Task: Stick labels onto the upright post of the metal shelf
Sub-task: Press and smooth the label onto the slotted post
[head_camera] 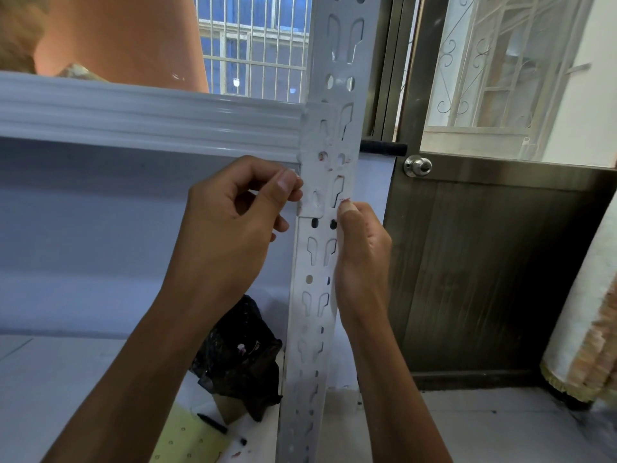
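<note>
Left hand [233, 212] curled, thumb and forefinger pinched shut on the left edge of a pale label [312, 203] lying across the upright post [317, 262], just under the shelf beam [150, 118]. Right hand [362, 255] wraps the post's right edge from the side, thumb tip pressed on the label's right end; fingers go behind the post, hidden, so grip on the post itself can't be fully read. Reddish smears on that thumb tip and on the post near it.

Left to right: orange rounded object [127, 38] on top of the shelf, upper left. Barred window [253, 55] behind it. Lower shelf board [66, 379] holds a crumpled black bag [240, 355], a yellow sheet [187, 436] and a dark pen [212, 422]. Post is white, slotted, stands upright at centre frame. Right of it, a dark door [484, 279] with a round metal knob [417, 166]. Far right, a rolled pale fabric [587, 329] leaning.
</note>
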